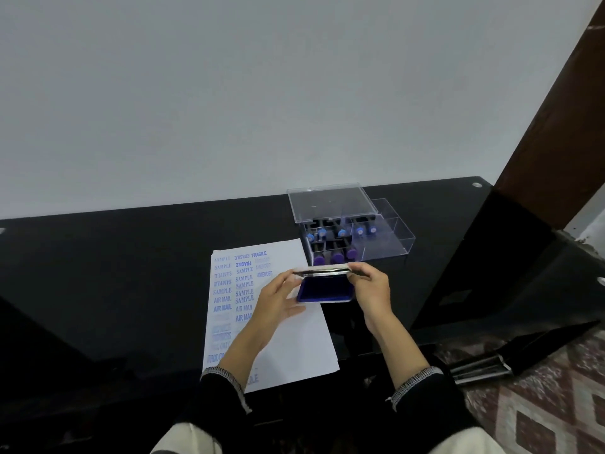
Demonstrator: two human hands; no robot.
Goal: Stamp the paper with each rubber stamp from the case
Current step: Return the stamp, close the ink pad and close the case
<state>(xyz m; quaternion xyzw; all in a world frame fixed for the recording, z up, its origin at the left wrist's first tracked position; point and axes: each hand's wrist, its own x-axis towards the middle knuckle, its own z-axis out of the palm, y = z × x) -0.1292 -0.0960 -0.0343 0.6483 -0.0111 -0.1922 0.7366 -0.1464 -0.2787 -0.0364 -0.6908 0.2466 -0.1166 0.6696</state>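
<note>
Both hands hold the open blue ink pad in its metal tin just above the near right edge of the white sheet of paper printed with blue stamp marks. The left hand cups the tin's left end with fingers curled round it; the right hand pinches the raised lid at its right end. The pad's long axis runs nine to three o'clock. The clear plastic case of blue- and purple-handled rubber stamps sits at twelve o'clock from the pad, lid propped open, on the black tabletop. The right hand is nearer the case, so it would likely fetch the next stamp.
</note>
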